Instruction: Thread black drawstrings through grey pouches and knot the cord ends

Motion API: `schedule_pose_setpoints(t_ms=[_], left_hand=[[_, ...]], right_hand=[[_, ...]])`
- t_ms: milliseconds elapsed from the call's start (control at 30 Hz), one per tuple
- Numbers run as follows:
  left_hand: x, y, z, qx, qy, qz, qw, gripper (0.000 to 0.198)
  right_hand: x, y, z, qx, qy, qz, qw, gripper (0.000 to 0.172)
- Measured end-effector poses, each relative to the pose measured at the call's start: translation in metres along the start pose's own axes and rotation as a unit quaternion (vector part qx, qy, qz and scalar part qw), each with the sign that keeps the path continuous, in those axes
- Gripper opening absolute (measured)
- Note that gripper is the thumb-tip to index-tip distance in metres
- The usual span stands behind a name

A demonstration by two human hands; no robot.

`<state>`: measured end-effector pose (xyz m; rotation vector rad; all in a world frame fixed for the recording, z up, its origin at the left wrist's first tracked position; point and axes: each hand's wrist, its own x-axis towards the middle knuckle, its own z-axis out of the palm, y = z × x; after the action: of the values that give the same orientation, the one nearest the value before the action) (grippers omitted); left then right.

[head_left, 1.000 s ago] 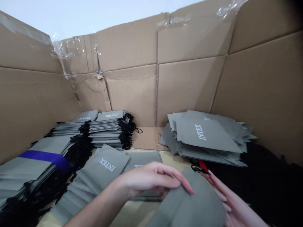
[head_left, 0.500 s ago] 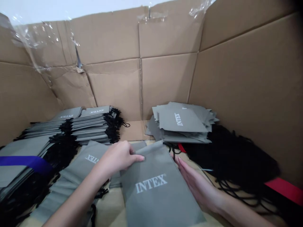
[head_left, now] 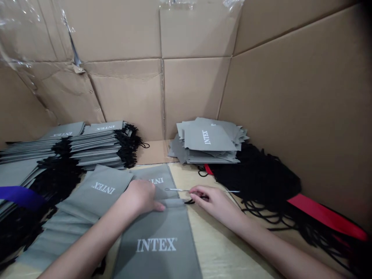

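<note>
A grey fabric pouch (head_left: 158,248) printed INTEX lies flat on the wooden table in front of me. My left hand (head_left: 142,197) presses with closed fingers on the pouch's top left edge. My right hand (head_left: 213,200) pinches a thin metal rod (head_left: 177,190) that points left across the pouch's top, with a black cord (head_left: 190,201) at the fingers. Another grey pouch (head_left: 157,179) lies just beyond, partly under my left hand.
Stacks of grey pouches with black cords (head_left: 99,141) stand at the left, one bundle with a purple band (head_left: 20,195). A loose pile of pouches (head_left: 207,141) sits at the back. Black cords (head_left: 258,176) with a red band (head_left: 322,215) lie right. Cardboard walls (head_left: 296,100) surround the table.
The pouch has come down flat on the table. My right hand left the pouch's side and now pinches the metal rod at its top. The view tilted downward.
</note>
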<state>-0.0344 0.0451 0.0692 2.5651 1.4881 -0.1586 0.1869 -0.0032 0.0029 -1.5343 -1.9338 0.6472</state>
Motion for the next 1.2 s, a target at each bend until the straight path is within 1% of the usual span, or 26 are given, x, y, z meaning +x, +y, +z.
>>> schedule_pose_setpoints(t_ms=[67, 133, 233, 267, 333, 433, 500, 600, 700, 767, 867, 967, 1033, 1100, 1133, 1200], left_hand=[[0.003, 0.003, 0.008, 0.002, 0.034, 0.041, 0.999, 0.036], [0.008, 0.007, 0.020, -0.035, 0.073, 0.106, 0.991, 0.033], [0.017, 0.013, 0.040, -0.091, 0.098, 0.215, 0.967, 0.028], [0.020, 0.015, 0.045, -0.092, 0.103, 0.241, 0.961, 0.026], [0.022, 0.017, 0.049, -0.077, 0.120, 0.270, 0.952, 0.019], [0.023, 0.016, 0.047, -0.073, 0.148, 0.272, 0.948, 0.009], [0.022, 0.013, 0.043, -0.099, 0.154, 0.256, 0.949, 0.007], [0.023, 0.010, 0.041, -0.165, 0.136, 0.238, 0.947, 0.019], [0.025, 0.011, 0.043, -0.209, 0.110, 0.234, 0.943, 0.027], [0.024, 0.013, 0.043, -0.201, 0.103, 0.214, 0.950, 0.027], [0.022, 0.015, 0.040, -0.153, 0.117, 0.167, 0.967, 0.022], [0.021, 0.015, 0.039, -0.127, 0.128, 0.151, 0.972, 0.019], [0.022, 0.013, 0.040, -0.143, 0.118, 0.157, 0.970, 0.024], [0.025, 0.012, 0.043, -0.187, 0.100, 0.173, 0.962, 0.027], [0.027, 0.011, 0.044, -0.214, 0.091, 0.181, 0.955, 0.029], [0.031, 0.009, 0.045, -0.270, 0.082, 0.191, 0.940, 0.031]], right_hand=[[-0.003, -0.005, 0.000, -0.095, 0.002, -0.030, 0.995, 0.027], [-0.005, -0.008, 0.005, -0.148, -0.016, -0.047, 0.988, 0.023], [-0.004, -0.006, 0.014, -0.188, -0.024, -0.049, 0.981, 0.012], [-0.003, -0.004, 0.015, -0.190, -0.022, -0.053, 0.980, 0.009], [0.000, -0.001, 0.012, -0.179, -0.025, -0.078, 0.980, 0.008], [0.004, 0.004, -0.001, -0.157, -0.021, -0.117, 0.980, 0.013], [0.005, 0.004, -0.010, -0.138, -0.010, -0.114, 0.984, 0.018], [0.006, 0.003, -0.017, -0.070, -0.020, -0.075, 0.995, 0.026], [0.006, 0.004, -0.018, 0.034, -0.037, -0.027, 0.998, 0.031], [0.007, 0.007, -0.017, 0.098, -0.049, 0.002, 0.994, 0.033], [0.011, 0.014, -0.019, 0.180, -0.057, 0.045, 0.981, 0.034], [0.015, 0.020, -0.023, 0.233, -0.045, 0.049, 0.970, 0.035], [0.017, 0.022, -0.025, 0.248, -0.050, 0.043, 0.967, 0.035], [0.018, 0.022, -0.025, 0.239, -0.053, 0.038, 0.969, 0.032], [0.017, 0.020, -0.025, 0.216, -0.045, 0.031, 0.975, 0.029], [0.015, 0.017, -0.023, 0.135, -0.010, 0.002, 0.991, 0.024]])
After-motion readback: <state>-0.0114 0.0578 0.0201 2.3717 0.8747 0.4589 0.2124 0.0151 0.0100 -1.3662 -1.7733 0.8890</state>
